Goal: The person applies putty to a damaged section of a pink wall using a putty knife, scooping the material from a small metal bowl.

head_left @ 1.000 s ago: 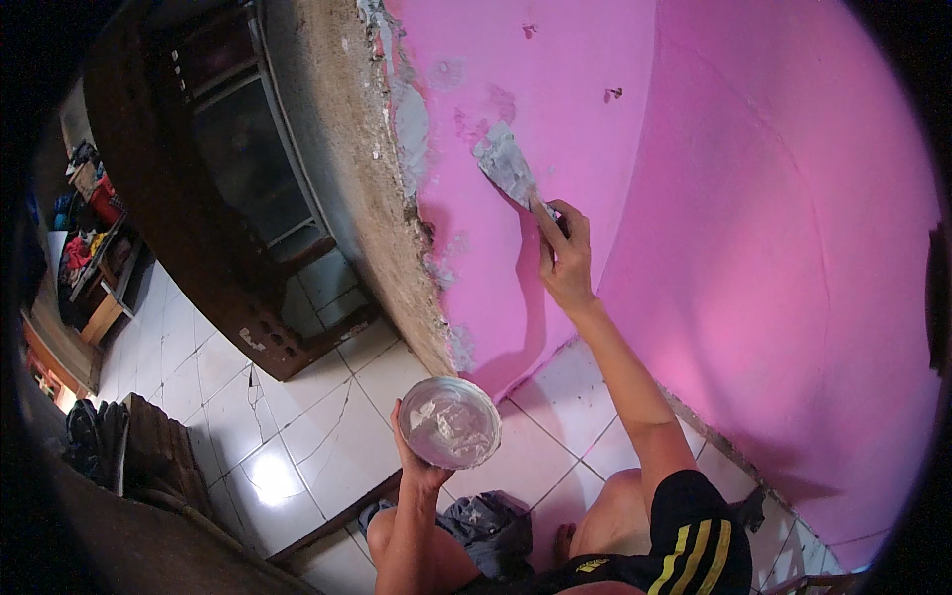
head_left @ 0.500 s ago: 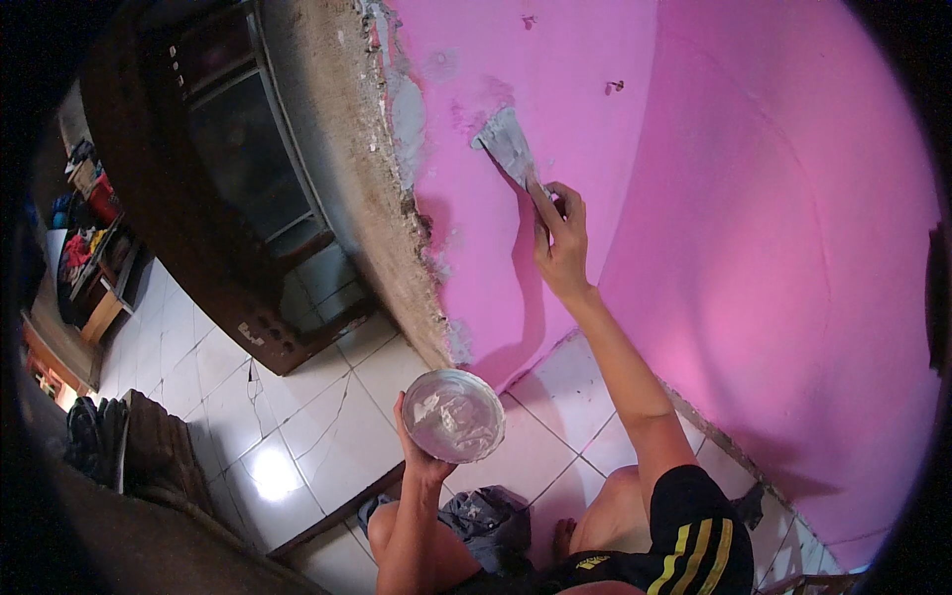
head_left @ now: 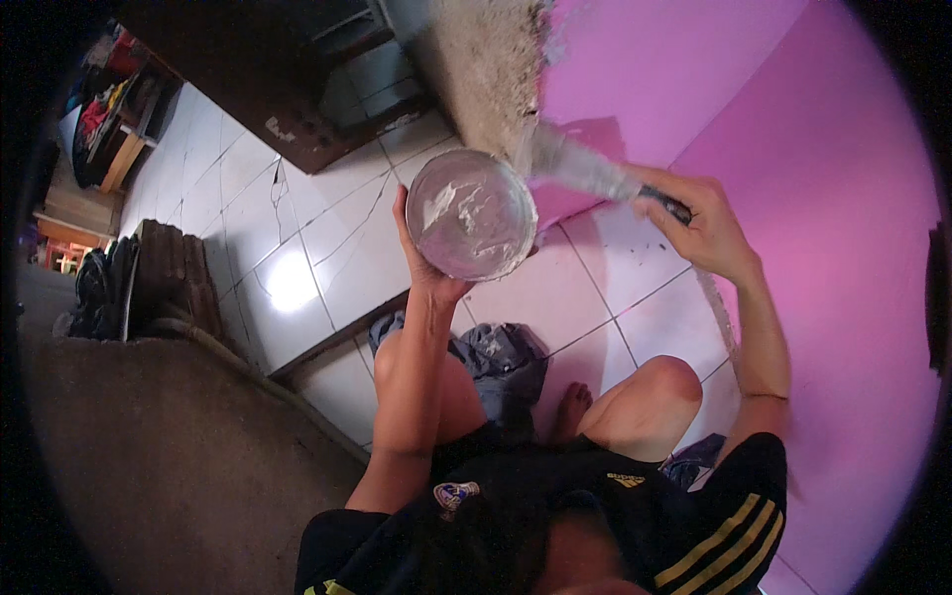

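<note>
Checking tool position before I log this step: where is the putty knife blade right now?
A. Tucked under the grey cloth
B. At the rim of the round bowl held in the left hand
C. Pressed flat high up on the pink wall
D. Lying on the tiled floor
B: the right hand holds the putty knife with its blurred blade reaching the rim of the bowl, which the left hand cups from below.

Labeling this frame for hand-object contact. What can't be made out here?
- Head view: the putty knife blade is motion-blurred; whether it touches the bowl is unclear.
- The knife handle is mostly hidden inside the right hand.
- Left hand: fingers behind the bowl are hidden.
- The shelf clutter at the upper left edge is too small and dark.
</note>
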`<act>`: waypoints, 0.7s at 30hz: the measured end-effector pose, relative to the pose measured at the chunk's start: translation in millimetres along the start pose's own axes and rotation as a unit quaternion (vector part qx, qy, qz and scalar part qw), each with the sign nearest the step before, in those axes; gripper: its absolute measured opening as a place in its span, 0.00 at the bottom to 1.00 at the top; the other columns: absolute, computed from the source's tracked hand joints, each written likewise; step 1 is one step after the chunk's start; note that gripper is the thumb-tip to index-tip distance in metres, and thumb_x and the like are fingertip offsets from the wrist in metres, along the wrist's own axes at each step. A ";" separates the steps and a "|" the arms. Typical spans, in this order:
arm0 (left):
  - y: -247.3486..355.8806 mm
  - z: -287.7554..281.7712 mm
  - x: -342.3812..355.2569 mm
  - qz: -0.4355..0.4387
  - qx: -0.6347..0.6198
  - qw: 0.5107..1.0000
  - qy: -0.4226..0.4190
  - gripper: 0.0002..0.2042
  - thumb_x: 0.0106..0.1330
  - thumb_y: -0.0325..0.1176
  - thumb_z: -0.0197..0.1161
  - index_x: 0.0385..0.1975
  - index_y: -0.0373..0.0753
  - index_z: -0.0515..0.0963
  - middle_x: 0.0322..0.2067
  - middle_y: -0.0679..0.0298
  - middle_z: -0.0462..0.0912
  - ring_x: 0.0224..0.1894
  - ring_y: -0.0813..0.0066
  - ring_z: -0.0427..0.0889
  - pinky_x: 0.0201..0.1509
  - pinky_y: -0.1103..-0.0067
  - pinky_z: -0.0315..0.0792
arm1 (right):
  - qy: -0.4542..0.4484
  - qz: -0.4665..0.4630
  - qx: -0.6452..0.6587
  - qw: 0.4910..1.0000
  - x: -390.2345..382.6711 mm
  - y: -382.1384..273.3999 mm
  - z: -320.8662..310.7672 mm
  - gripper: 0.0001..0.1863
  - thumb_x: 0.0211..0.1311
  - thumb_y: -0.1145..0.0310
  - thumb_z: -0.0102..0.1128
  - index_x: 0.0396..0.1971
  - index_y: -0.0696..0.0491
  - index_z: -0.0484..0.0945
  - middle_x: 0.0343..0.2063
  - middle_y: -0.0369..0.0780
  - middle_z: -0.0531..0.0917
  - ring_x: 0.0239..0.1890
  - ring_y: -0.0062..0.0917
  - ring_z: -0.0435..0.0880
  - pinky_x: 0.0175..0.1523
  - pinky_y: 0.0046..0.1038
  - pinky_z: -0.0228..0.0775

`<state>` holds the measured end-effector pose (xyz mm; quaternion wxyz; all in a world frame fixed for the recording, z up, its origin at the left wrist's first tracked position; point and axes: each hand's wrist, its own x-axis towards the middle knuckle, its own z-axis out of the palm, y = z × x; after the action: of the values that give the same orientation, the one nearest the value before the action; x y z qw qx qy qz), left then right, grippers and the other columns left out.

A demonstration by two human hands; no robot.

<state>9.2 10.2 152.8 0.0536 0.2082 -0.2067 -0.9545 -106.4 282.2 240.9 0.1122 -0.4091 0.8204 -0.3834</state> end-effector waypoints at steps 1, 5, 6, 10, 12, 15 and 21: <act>-3.3 0.4 -1.6 0.012 0.011 1.000 0.005 0.40 0.54 0.70 0.53 0.61 0.47 0.67 0.58 0.57 0.70 0.58 0.51 0.70 0.60 0.48 0.64 | -0.035 -0.028 0.028 0.999 3.2 7.8 5.5 0.19 0.62 0.74 0.57 0.55 0.52 0.77 0.31 0.38 0.83 0.29 0.18 0.78 0.33 0.22 0.70; 2.5 11.6 -10.2 -0.029 0.016 0.999 -0.032 0.41 0.54 0.70 0.55 0.60 0.45 0.68 0.58 0.56 0.70 0.56 0.50 0.70 0.59 0.49 0.65 | -0.126 -0.057 0.073 0.988 22.9 8.5 8.6 0.19 0.62 0.72 0.60 0.54 0.49 0.78 0.25 0.34 0.82 0.23 0.13 0.71 0.28 0.18 0.65; 3.7 14.8 -11.3 -0.046 0.014 0.998 -0.043 0.41 0.54 0.70 0.55 0.60 0.44 0.68 0.58 0.56 0.70 0.56 0.50 0.70 0.59 0.49 0.66 | -0.131 -0.054 0.075 0.987 26.5 5.5 6.6 0.19 0.62 0.72 0.60 0.54 0.48 0.79 0.25 0.34 0.83 0.22 0.13 0.71 0.28 0.18 0.64; -2.4 7.8 0.3 -0.081 0.037 0.994 -0.063 0.42 0.55 0.71 0.53 0.61 0.42 0.66 0.55 0.53 0.72 0.55 0.48 0.72 0.56 0.50 0.69 | -0.114 -0.082 0.077 0.987 31.2 6.8 10.5 0.18 0.61 0.73 0.61 0.52 0.47 0.80 0.29 0.36 0.86 0.20 0.12 0.67 0.25 0.18 0.63; -5.8 9.5 2.6 -0.083 0.069 0.992 -0.060 0.43 0.55 0.71 0.52 0.61 0.40 0.66 0.54 0.51 0.72 0.54 0.49 0.73 0.54 0.52 0.71 | -0.103 -0.097 0.050 0.989 33.4 0.0 14.1 0.19 0.60 0.73 0.61 0.52 0.46 0.80 0.31 0.37 0.87 0.18 0.11 0.65 0.23 0.19 0.61; -8.1 14.9 0.9 -0.078 0.117 0.989 -0.046 0.43 0.56 0.71 0.51 0.61 0.39 0.66 0.53 0.50 0.73 0.51 0.51 0.76 0.50 0.54 0.74 | -0.114 -0.092 0.008 0.989 37.8 -7.8 16.1 0.19 0.59 0.72 0.61 0.52 0.45 0.80 0.33 0.39 0.87 0.17 0.12 0.63 0.21 0.20 0.58; -11.3 16.9 0.4 -0.077 0.133 0.988 -0.030 0.43 0.55 0.71 0.52 0.60 0.39 0.66 0.52 0.50 0.73 0.49 0.52 0.77 0.49 0.56 0.75 | -0.116 -0.120 -0.012 0.986 43.0 -8.2 23.3 0.19 0.59 0.70 0.62 0.51 0.44 0.80 0.38 0.43 0.86 0.15 0.14 0.64 0.20 0.20 0.59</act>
<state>1.6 26.7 162.0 -0.0544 0.1996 -0.3165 -0.9257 -117.5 234.0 236.5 0.1547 -0.5474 0.7516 -0.3340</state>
